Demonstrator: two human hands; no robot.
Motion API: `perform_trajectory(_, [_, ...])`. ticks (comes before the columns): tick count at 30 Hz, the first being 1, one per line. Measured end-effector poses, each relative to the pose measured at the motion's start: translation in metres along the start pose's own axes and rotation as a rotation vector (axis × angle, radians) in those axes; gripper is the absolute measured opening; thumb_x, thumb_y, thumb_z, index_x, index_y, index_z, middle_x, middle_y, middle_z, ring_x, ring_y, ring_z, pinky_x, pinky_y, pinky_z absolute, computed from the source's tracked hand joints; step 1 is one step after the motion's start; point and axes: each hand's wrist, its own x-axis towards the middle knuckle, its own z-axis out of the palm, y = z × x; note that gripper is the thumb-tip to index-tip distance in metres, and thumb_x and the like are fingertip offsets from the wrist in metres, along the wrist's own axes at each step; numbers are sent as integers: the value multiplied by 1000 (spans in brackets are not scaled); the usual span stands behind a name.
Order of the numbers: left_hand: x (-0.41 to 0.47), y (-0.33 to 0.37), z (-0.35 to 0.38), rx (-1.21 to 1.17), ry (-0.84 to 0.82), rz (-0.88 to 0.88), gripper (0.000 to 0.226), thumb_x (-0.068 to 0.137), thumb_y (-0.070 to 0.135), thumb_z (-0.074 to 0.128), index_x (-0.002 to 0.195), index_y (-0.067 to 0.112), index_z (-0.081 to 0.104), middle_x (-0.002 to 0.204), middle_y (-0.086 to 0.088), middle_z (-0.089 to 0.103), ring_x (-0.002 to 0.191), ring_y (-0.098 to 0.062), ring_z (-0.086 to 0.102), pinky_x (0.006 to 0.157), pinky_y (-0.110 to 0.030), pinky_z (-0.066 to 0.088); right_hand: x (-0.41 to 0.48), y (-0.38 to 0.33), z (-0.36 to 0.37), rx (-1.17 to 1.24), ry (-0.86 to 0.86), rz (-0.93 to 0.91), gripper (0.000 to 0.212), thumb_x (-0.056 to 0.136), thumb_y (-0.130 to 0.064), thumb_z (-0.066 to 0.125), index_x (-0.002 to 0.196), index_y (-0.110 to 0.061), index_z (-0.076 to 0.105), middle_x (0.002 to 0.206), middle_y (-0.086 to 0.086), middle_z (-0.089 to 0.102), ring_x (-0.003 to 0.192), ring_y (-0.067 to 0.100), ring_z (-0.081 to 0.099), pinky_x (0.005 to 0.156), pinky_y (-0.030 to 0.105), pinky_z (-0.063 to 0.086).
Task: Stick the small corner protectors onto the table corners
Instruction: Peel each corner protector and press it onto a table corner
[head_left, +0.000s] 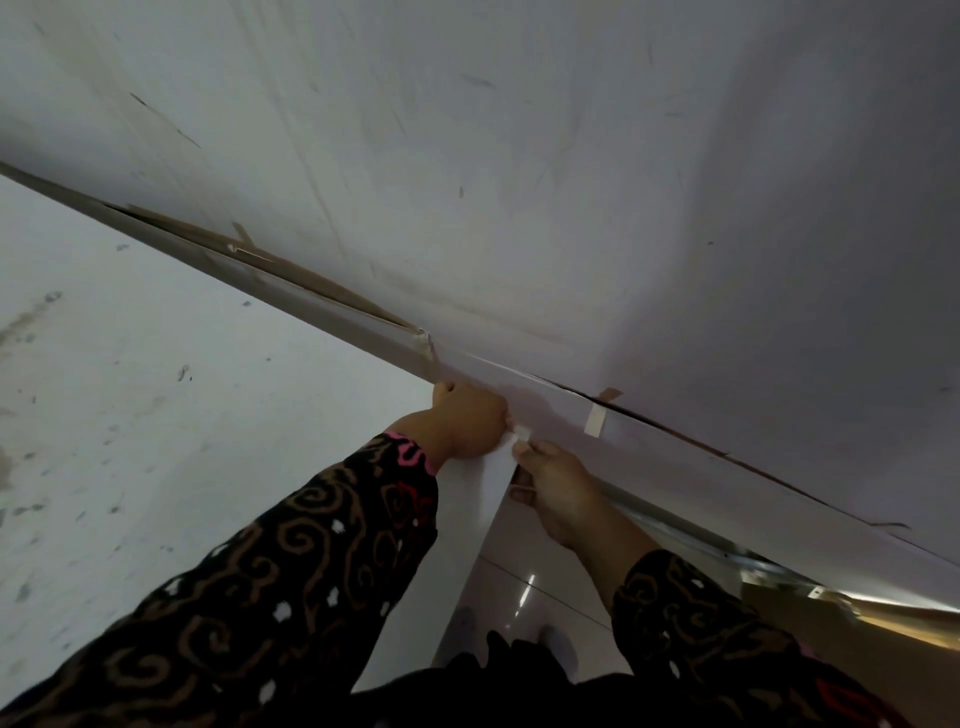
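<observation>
Beneath a scuffed grey wall, a left hand curls over a stained white table at its far right corner, where the right hand pinches a small corner protector.

The bench on the left is white and matt, speckled with dull grey marks, and the wall beyond it is matt, scuffed paint. Nearer, the floor tiles shine glossy, a metal strip glints at right, and the sleeves are patterned cloth.
</observation>
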Motion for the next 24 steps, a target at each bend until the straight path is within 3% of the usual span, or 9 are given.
perform_trajectory(4, [-6, -3, 3, -180, 114, 18, 30, 94, 18, 41, 119, 22, 57, 122, -2, 61, 117, -24, 53, 97, -33, 29, -4, -2, 1, -31, 37, 14, 11, 97, -12, 48, 95, -14, 59, 84, 3, 63, 72, 16, 57, 68, 29, 46])
perform_trajectory(6, [-14, -6, 8, -252, 217, 20, 38, 89, 9, 45, 123, 19, 58, 127, -3, 58, 120, -24, 51, 98, -31, 32, -8, 1, 3, -85, 67, -8, 15, 95, -14, 51, 107, -11, 58, 92, 7, 65, 79, 19, 60, 76, 34, 51])
perform_trajectory(8, [-24, -11, 17, -303, 389, 12, 41, 82, 5, 48, 119, 14, 62, 121, -7, 60, 115, -29, 53, 96, -32, 36, -15, 3, 4, -175, 136, -43, 22, 93, -17, 54, 115, -12, 52, 104, 6, 61, 95, 23, 59, 91, 38, 49])
perform_trajectory(11, [-41, -14, 34, -375, 584, -48, 42, 69, 7, 44, 103, 6, 69, 106, -13, 66, 99, -36, 60, 89, -40, 44, -26, 6, 10, -322, 199, -137, 45, 91, -17, 57, 133, -19, 41, 118, 4, 55, 101, 19, 54, 91, 37, 49])
perform_trajectory(18, [-89, -12, 63, -463, 645, -179, 46, 68, 8, 43, 106, 5, 68, 108, -12, 67, 102, -33, 62, 92, -44, 48, -56, 17, 26, -770, 228, -341, 64, 88, -23, 59, 144, -24, 30, 139, 8, 33, 124, 26, 38, 101, 36, 38])
perform_trajectory(24, [-172, 5, 86, -427, 638, -288, 41, 85, 10, 51, 125, 14, 57, 130, -1, 56, 124, -21, 48, 106, -33, 32, -122, 53, 43, -900, 113, -477, 61, 89, -28, 56, 143, -26, 28, 140, 5, 31, 125, 25, 36, 102, 40, 41])
